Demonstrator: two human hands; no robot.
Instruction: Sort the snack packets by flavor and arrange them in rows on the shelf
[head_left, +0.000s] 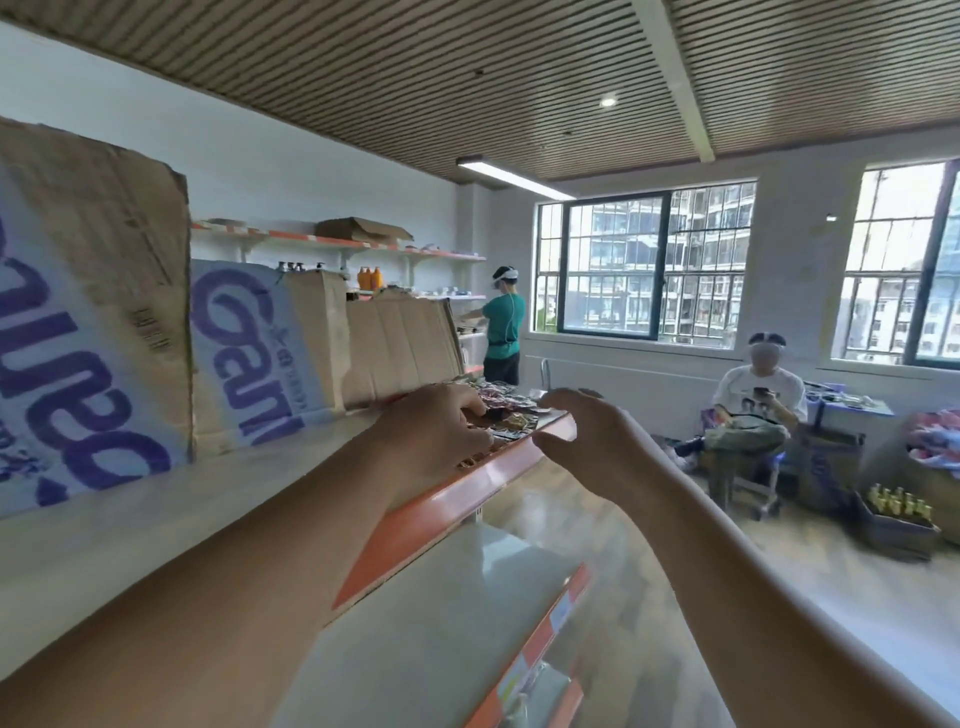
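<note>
Several small snack packets (506, 408) lie in a loose spread at the far end of the top shelf (452, 499), which has an orange front edge. My left hand (441, 431) rests on the near packets with its fingers curled over them; whether it pinches one is hidden by the fingers. Just off the shelf's front edge hovers my right hand (587, 431), its fingers loosely curved and holding nothing, level with the packets.
Flattened cardboard boxes (249, 353) with purple lettering lean along the back of the shelf. A lower white shelf (467, 597) sits beneath. One person (501, 325) stands at wall shelves; another (753, 410) sits by the windows. A crate of bottles (898, 512) stands on the floor.
</note>
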